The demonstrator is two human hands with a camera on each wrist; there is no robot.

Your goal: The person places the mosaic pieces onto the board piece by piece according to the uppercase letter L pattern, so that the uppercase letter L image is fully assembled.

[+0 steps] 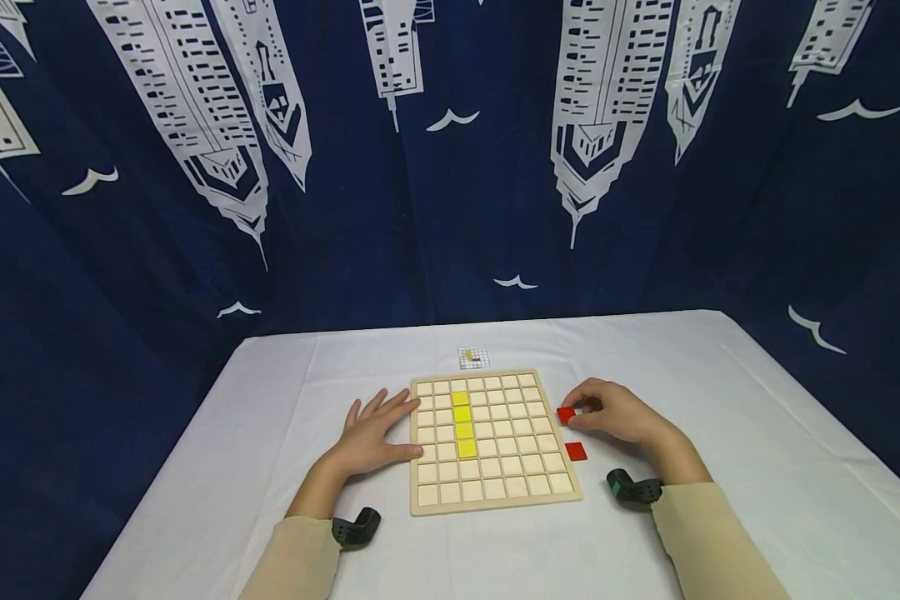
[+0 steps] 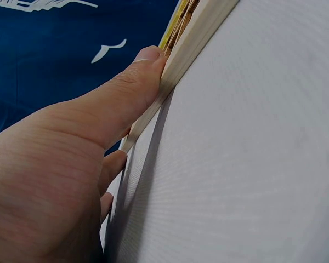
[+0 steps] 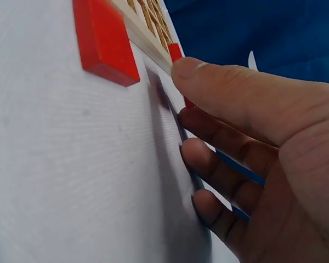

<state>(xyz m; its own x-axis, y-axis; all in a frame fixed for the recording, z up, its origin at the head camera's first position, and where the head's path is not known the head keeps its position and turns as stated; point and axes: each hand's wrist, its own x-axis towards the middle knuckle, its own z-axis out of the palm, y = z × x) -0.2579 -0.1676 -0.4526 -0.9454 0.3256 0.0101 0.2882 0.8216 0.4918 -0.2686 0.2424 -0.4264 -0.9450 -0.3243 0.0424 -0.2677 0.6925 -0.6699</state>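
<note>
A wooden grid board (image 1: 495,504) lies on the white table with several yellow square tiles (image 1: 462,430) lined up in one column. My left hand (image 1: 367,440) rests at the board's left edge, fingers spread, thumb and fingertips touching the frame. Just off the right edge, my right hand (image 1: 617,410) pinches a red square tile (image 1: 566,415) between thumb and fingers. In the right wrist view that tile (image 3: 175,52) is partly hidden behind the thumb. A second red tile (image 1: 576,452) lies nearer me beside the board's right edge.
A small card (image 1: 473,357) printed with a coloured grid lies beyond the board's far edge. The white tablecloth (image 1: 157,500) covers the table. Behind it hangs a dark blue curtain (image 1: 420,208) with white buildings and birds. Each wrist wears a black device (image 1: 357,528).
</note>
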